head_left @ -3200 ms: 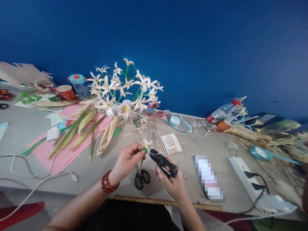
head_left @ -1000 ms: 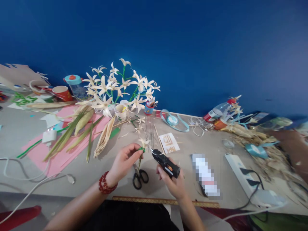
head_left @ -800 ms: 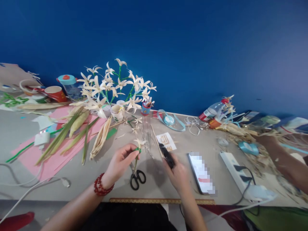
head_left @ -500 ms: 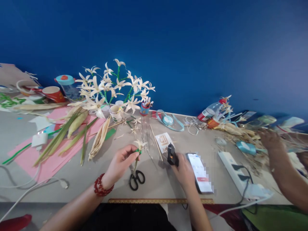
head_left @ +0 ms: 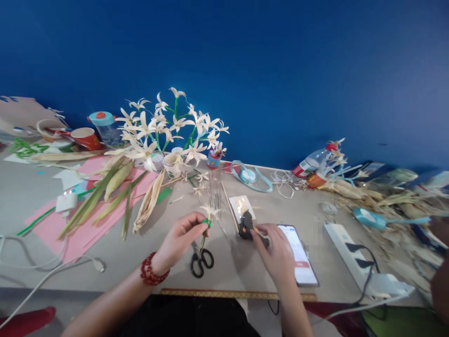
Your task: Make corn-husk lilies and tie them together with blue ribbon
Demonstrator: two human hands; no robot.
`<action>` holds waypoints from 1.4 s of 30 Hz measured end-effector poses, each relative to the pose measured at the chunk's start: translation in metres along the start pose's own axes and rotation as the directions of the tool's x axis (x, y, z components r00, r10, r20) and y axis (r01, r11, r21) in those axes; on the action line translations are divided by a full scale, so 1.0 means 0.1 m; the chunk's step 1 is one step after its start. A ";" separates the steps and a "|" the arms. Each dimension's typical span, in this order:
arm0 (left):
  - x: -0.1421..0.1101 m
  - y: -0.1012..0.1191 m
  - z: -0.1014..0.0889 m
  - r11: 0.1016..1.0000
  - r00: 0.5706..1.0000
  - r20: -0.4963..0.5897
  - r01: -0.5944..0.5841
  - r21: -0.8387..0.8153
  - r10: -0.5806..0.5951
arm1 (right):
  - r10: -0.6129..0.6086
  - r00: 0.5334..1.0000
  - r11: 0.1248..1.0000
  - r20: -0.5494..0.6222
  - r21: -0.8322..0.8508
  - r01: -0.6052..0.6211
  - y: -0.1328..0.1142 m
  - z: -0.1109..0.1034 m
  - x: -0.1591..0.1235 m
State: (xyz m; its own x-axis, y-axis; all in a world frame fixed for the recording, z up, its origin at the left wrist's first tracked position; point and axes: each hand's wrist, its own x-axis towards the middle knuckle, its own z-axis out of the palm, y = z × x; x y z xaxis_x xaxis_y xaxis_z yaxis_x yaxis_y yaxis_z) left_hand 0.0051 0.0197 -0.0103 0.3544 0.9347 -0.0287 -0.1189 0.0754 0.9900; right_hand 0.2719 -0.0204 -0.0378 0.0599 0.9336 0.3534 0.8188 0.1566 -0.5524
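Note:
My left hand (head_left: 187, 234) pinches the stem of a small pale husk flower (head_left: 209, 211), with green wrapping just below its petals. Black-handled scissors (head_left: 201, 263) lie on the table under that flower. A black glue gun (head_left: 246, 225) with an orange part is low over the table, or resting on it; which one I cannot tell. The thumb and fingers of my right hand (head_left: 275, 248) close loosely round its handle, which they partly hide. Right beside this hand lies a lit phone (head_left: 298, 257). A white card (head_left: 240, 203) is just behind the glue gun.
Finished husk flowers (head_left: 168, 126) stand at the back. Corn husks (head_left: 101, 196) lie across pink paper (head_left: 45, 229) on the left. Thin wires (head_left: 217, 187) and blue ribbon (head_left: 248, 176) are behind my hands. Rightward are a power strip (head_left: 345, 252) and part of another person's arm (head_left: 440, 290).
The glue gun has tilted and come lower, and my right hand's grip on it looks looser. My left hand keeps the flower. The other person's arm has drawn back to the right edge.

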 end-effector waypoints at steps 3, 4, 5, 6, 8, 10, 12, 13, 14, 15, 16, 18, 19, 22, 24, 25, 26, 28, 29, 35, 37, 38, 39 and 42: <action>0.00 0.00 0.04 0.999 0.999 0.034 0.015 -0.037 -0.014 | 0.077 0.996 0.880 0.033 0.468 -0.083 -0.40 0.13 -0.01; -0.01 0.00 0.06 0.999 0.999 0.045 0.019 -0.051 -0.016 | 0.103 0.992 0.802 0.076 0.584 -0.128 -0.53 0.20 -0.01; -0.01 0.00 0.08 0.998 0.998 0.056 0.021 -0.063 -0.017 | 0.118 0.985 0.719 0.129 0.673 -0.174 -0.64 0.27 -0.01; -0.01 0.00 0.09 0.997 0.998 0.068 0.020 -0.071 -0.015 | 0.147 0.977 0.633 0.152 0.745 -0.211 -0.73 0.33 0.00; -0.02 0.01 0.11 0.997 0.996 0.089 0.010 -0.080 -0.003 | 0.154 0.965 0.473 0.210 0.842 -0.259 -0.86 0.44 0.03; -0.03 0.03 0.12 0.997 0.994 0.107 -0.003 -0.082 0.012 | 0.142 0.959 0.355 0.244 0.892 -0.279 -0.92 0.49 0.05; -0.03 0.05 0.13 0.997 0.993 0.116 -0.018 -0.072 0.027 | 0.138 0.955 0.285 0.263 0.913 -0.292 -0.95 0.50 0.07; -0.03 0.06 0.13 0.998 0.993 0.117 -0.023 -0.063 0.031 | 0.144 0.952 0.265 0.269 0.917 -0.299 -0.96 0.50 0.08; -0.03 0.06 0.13 0.998 0.993 0.116 -0.025 -0.052 0.031 | 0.153 0.950 0.251 0.273 0.919 -0.305 -0.96 0.49 0.09; -0.03 0.07 0.13 0.999 0.993 0.115 -0.024 -0.044 0.029 | 0.162 0.948 0.243 0.276 0.920 -0.309 -0.96 0.49 0.09; -0.03 0.07 0.13 0.999 0.993 0.116 -0.021 -0.039 0.025 | 0.170 0.946 0.237 0.274 0.921 -0.310 -0.97 0.49 0.09; -0.02 0.07 0.13 0.999 0.992 0.125 -0.015 -0.038 0.020 | 0.183 0.945 0.226 0.271 0.924 -0.308 -0.96 0.49 0.09; -0.02 0.07 0.13 0.999 0.991 0.130 -0.013 -0.040 0.018 | 0.186 0.945 0.220 0.268 0.926 -0.306 -0.96 0.49 0.09; -0.02 0.06 0.12 0.998 0.990 0.137 -0.010 -0.054 0.018 | 0.179 0.947 0.199 0.266 0.933 -0.299 -0.95 0.51 0.08; -0.03 0.05 0.12 0.998 0.991 0.135 -0.011 -0.058 0.018 | 0.175 0.948 0.191 0.265 0.936 -0.297 -0.95 0.52 0.08; -0.03 0.05 0.11 0.998 0.991 0.132 -0.011 -0.055 0.018 | 0.177 0.948 0.193 0.265 0.935 -0.298 -0.96 0.52 0.08; -0.03 0.06 0.11 0.999 0.992 0.128 -0.010 -0.050 0.016 | 0.181 0.948 0.201 0.264 0.933 -0.298 -0.96 0.52 0.08; -0.04 0.06 0.11 0.999 0.993 0.117 -0.007 -0.037 0.011 | 0.188 0.948 0.223 0.257 0.929 -0.296 -0.97 0.52 0.08; -0.04 0.07 0.11 0.999 0.994 0.111 -0.007 -0.032 0.011 | 0.190 0.948 0.231 0.255 0.927 -0.295 -0.97 0.52 0.08; -0.05 0.09 0.11 0.999 0.993 0.109 -0.045 -0.014 0.046 | 0.208 0.949 0.249 0.236 0.925 -0.285 -1.00 0.53 0.08; -0.05 0.09 0.11 0.998 0.993 0.099 -0.062 0.017 0.060 | 0.207 0.953 0.261 0.221 0.926 -0.271 -1.01 0.54 0.07; -0.05 0.10 0.11 0.997 0.994 0.092 -0.069 0.035 0.065 | 0.207 0.955 0.267 0.212 0.927 -0.263 -1.01 0.54 0.07; -0.05 0.11 0.11 0.996 0.994 0.085 -0.074 0.053 0.069 | 0.207 0.957 0.272 0.204 0.927 -0.256 -1.02 0.54 0.06; -0.06 0.14 0.12 0.991 0.994 0.064 -0.093 0.100 0.087 | 0.209 0.960 0.290 0.184 0.926 -0.240 -1.03 0.54 0.06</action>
State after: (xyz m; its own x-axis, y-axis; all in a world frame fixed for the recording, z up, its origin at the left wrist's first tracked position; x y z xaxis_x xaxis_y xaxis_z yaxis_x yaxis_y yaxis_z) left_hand 0.0127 0.0109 0.0056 0.4018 0.9133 0.0663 -0.0581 -0.0468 0.9972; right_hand 0.1572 -0.0138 -0.0202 0.1241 0.9886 0.0850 -0.3063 0.1196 -0.9444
